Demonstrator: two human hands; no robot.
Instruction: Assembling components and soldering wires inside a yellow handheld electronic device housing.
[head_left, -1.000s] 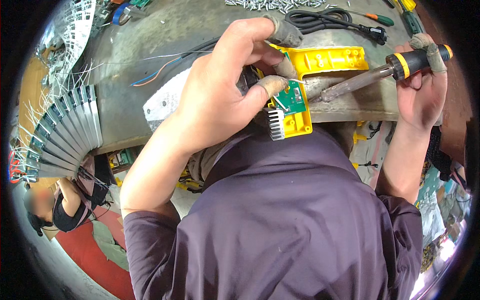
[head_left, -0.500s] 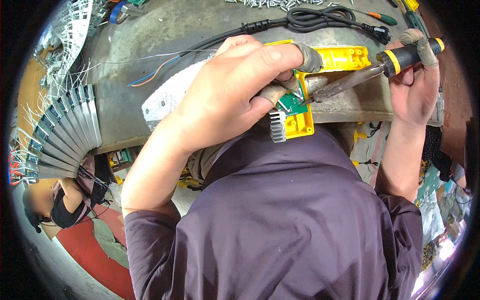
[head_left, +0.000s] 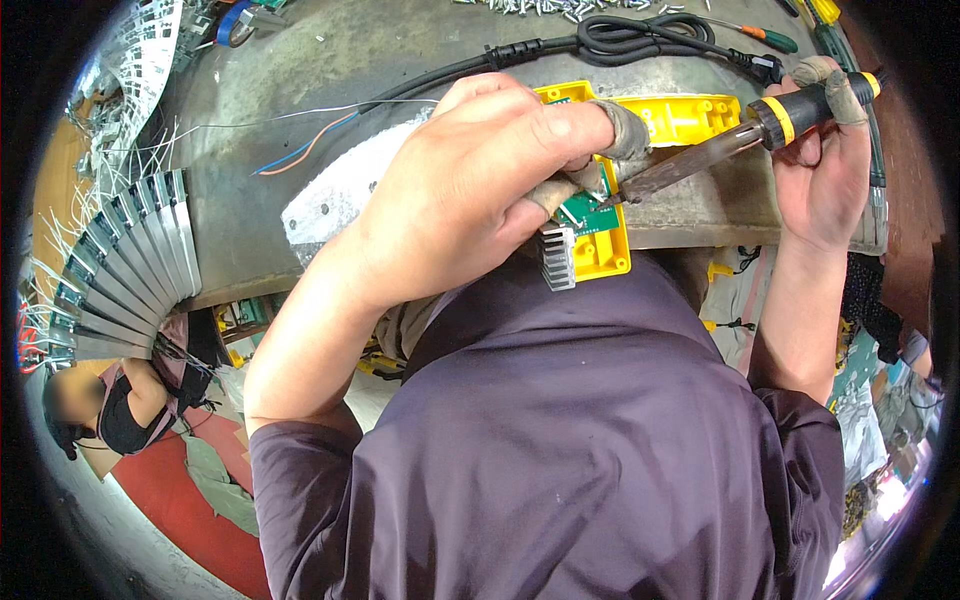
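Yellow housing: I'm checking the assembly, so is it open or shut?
Open: the yellow housing has no cover over its visible part, and the green board inside shows.

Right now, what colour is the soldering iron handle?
The soldering iron handle is black with yellow bands; the head view shows it best.

Right hand (head_left: 825, 180) held iron (head_left: 735, 143), tip at green board (head_left: 603, 222) in yellow shell (head_left: 690, 118). Left hand (head_left: 485, 172) bent over board, grip partly hidden. Heatsink (head_left: 560, 262) sat at shell's near end. Beyond: black cable (head_left: 515, 53), partly coiled; screws (head_left: 575, 8) at top edge.
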